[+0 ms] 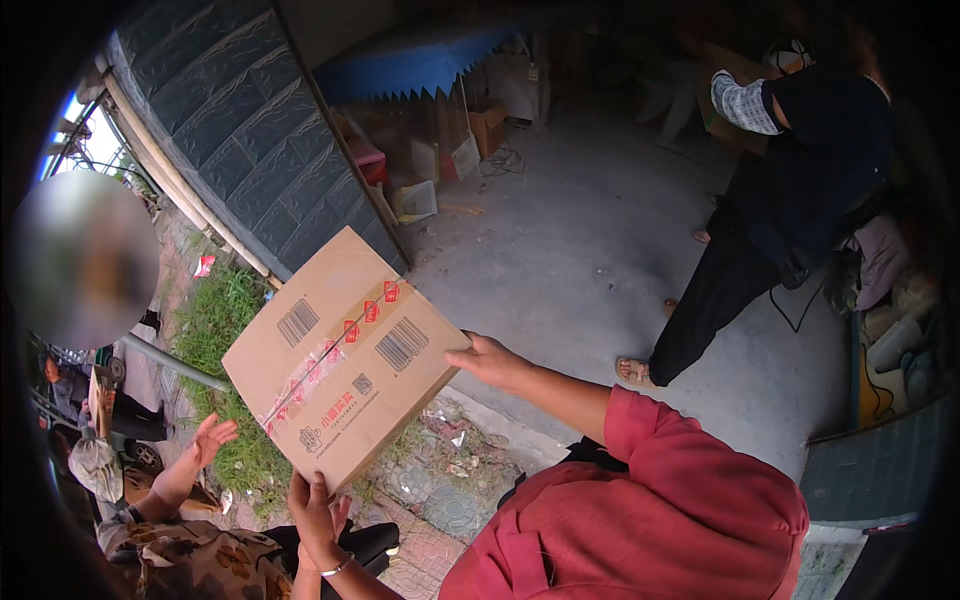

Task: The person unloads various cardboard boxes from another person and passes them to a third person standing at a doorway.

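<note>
As we hold the cardboard box (340, 355) out ahead of us, we note that it is carried clear of the ground, tilted with its taped top face turned up toward the camera. Our right hand (488, 360) is pressed against the box's right-hand corner, fingers closed along the edge, with the red sleeve (650, 500) behind it. Our left hand (315, 510), a bracelet (338, 568) at its wrist, grips the lower near edge from beneath, fingers curled up onto the cardboard. Both hands are thus clamped on the box, one at either end of its near side.

Across the top face, between the two grips, runs a strip of clear tape with red markings (335, 350), and barcode labels sit on either side of it.

Just left of our left-hand grip, another person's open hand (212, 435) is raised with fingers spread, apart from the box and not touching it; that person wears a patterned garment (185, 560). Below the box lies a patch of grass (225, 320) and broken paving with litter (440, 470). Beyond the far edge stands a dark panelled door (240, 130). Well apart from our right-hand grip, a person in dark clothing (790, 200) stands on the concrete floor (580, 220), with stacked cartons (450, 140) at the back.
</note>
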Motion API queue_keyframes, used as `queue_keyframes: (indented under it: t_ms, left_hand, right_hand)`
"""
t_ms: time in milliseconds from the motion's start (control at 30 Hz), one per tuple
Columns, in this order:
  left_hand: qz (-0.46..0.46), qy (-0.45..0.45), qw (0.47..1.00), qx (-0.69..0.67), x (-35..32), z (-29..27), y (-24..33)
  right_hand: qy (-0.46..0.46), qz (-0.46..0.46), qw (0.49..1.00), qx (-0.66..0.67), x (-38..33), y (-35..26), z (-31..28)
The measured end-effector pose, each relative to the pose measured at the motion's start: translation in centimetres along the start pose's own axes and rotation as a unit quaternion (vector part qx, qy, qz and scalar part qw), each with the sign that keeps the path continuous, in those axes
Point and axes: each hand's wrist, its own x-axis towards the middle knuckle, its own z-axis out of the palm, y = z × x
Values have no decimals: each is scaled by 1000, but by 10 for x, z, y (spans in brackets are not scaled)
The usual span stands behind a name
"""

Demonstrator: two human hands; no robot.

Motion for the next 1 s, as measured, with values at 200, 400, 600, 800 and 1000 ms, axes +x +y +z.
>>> queue_keyframes:
  t_ms: [200, 400, 600, 800, 1000]
  left_hand:
    - [9, -108, 994, -20, 61, 103, 5]
    - [50, -228, 970, -62, 92, 199, 25]
    - [68, -321, 941, -77, 111, 279, 35]
    - [64, -364, 923, -112, 114, 324, 57]
    - [66, -377, 918, -103, 119, 337, 59]
  right_hand:
    - [197, 21, 980, -1, -79, 1, -86]
    - [356, 83, 931, 8, -144, -14, -130]
    - [438, 124, 890, 40, -183, 1, -180]
    - [486, 99, 865, 76, -197, 4, -200]
    - [529, 59, 844, 67, -198, 1, -198]
